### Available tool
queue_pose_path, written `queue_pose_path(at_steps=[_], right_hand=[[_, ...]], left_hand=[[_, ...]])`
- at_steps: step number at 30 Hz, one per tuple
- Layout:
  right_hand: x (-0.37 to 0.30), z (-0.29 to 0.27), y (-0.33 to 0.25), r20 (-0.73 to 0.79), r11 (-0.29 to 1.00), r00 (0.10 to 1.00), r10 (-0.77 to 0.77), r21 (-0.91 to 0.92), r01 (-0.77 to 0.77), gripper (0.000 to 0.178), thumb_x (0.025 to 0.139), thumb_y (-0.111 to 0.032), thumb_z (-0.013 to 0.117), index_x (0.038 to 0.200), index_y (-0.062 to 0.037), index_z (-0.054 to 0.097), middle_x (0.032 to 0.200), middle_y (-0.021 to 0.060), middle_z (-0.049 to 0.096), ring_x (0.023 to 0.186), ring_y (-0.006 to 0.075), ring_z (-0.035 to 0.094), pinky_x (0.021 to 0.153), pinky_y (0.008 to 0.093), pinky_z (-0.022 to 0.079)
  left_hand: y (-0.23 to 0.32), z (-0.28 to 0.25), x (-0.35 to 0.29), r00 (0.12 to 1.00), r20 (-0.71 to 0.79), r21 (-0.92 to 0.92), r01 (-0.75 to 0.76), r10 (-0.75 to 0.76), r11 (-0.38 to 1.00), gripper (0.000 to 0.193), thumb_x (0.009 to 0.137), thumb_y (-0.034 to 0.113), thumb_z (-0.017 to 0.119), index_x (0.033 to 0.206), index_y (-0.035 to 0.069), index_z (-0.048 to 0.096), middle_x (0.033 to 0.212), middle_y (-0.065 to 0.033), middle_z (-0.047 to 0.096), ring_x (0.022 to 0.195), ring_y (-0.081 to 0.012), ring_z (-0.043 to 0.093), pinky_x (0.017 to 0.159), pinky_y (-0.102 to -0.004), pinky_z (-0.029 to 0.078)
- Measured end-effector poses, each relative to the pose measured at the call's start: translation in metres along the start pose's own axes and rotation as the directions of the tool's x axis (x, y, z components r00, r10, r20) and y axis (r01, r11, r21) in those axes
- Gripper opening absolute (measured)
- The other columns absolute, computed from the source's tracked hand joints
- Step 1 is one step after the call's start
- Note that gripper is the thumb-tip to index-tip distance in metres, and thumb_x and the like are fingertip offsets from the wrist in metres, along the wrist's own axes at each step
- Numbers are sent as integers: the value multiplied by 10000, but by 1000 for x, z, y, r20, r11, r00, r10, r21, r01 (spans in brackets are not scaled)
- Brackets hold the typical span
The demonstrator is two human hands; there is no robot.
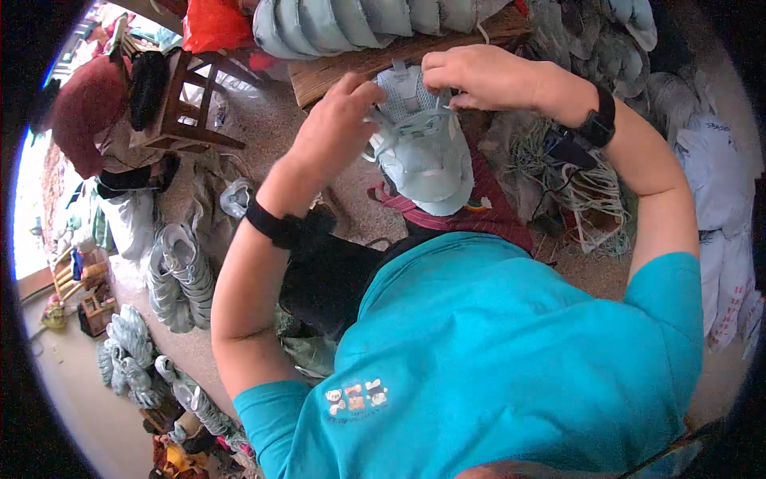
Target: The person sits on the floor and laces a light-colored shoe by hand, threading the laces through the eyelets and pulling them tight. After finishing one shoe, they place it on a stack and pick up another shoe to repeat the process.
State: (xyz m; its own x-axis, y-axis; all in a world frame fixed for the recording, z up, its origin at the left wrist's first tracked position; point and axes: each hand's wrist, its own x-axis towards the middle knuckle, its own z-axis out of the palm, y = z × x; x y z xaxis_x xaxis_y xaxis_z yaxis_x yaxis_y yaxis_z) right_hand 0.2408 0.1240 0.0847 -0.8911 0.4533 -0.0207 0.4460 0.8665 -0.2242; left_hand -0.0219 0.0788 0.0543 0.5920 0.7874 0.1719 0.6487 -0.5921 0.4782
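In front of me hangs a pale grey-green shoe upper [431, 172], its toe pointing toward my body and its mesh tongue up between my hands. My right hand [479, 78] pinches the upper's right edge by the lace openings. On the other side, my left hand [339, 120] is by the upper's left edge with fingers curled and a little blurred; whatever is between them is hidden. Below it a thin pale lace loop [370, 152] sticks out from the upper. Under the upper lies a dark red striped apron [501, 209] across my lap.
A wooden bench [319, 80] ahead carries a row of nested shoe uppers [351, 28]. Bundled laces [598, 199] hang at the right. More stacked uppers [179, 275] stand on the floor at the left, near a wooden chair [187, 104] and another person [92, 112].
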Motion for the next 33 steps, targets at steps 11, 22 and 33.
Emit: queue_pose_path(at_steps=[11,22,33], right_hand=[[-17,12,-2,-69,960,990,120,261,-98,263,797,-275,704,927,-65,614,1029,85,505,870,297,587,727,411,480],[6,16,16,123,872,969,213,425,-245,253,826,-258,653,799,-6,648,929,103,521,887,219,556,757,332,446],[27,0,-21,187,168,838,513,935,-311,214,930,-235,600,893,-27,636,743,8,596,546,38,515,487,225,407]], left_hand=[[-24,15,-18,999,-10,-187,35,-37,982,172,820,185,692,814,17,657,902,-134,519,812,-297,570,730,-385,470],[19,30,-14,883,-137,-662,255,-448,705,280,919,240,640,803,-13,665,933,-13,546,868,-123,501,791,-278,411],[38,-15,-13,861,-172,-913,42,-478,405,213,1001,206,532,950,17,617,878,5,622,747,-90,517,676,-247,444]])
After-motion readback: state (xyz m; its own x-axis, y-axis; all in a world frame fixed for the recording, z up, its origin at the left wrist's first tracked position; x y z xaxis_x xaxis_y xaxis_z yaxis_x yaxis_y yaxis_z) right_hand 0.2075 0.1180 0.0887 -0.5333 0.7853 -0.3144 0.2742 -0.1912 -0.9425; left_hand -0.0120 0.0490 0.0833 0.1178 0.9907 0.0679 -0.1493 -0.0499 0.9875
